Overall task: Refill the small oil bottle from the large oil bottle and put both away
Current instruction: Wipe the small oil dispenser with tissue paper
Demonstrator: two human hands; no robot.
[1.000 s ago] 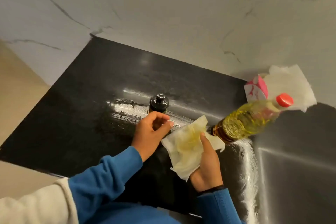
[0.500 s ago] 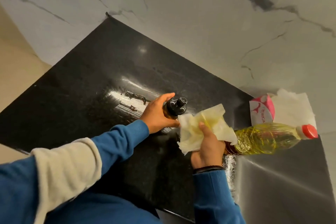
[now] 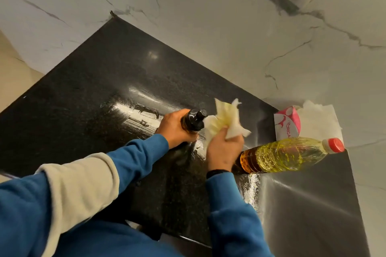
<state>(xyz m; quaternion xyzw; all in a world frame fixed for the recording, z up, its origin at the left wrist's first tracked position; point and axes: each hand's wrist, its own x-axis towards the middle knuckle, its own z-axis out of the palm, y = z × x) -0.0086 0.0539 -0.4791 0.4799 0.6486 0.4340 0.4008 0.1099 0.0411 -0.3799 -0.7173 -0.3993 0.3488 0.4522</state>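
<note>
- The right hand point(image 3: 224, 148) has brought the oily tissue point(image 3: 226, 120) closer. A second ago the tissue was a little apart from the small oil bottle point(image 3: 193, 120). Now it touches the bottle's black top.
- The left hand point(image 3: 175, 128) still holds the small bottle, with its fingers curled round the body. The bottle stands on the black counter point(image 3: 94, 89), and the two hands are close together.
- The right hand pinches the tissue in a bunch.
- I think the filling is done and this is wiping off drips. Putting both bottles away is still left.
- The small bottle stands up, and its long side runs from the counter to its cap.
- The large oil bottle point(image 3: 286, 154) also seems to stand, just right of the right hand. Its red cap point(image 3: 334, 145) points right and away in this view, toward the pink tissue pack point(image 3: 287, 123).
</note>
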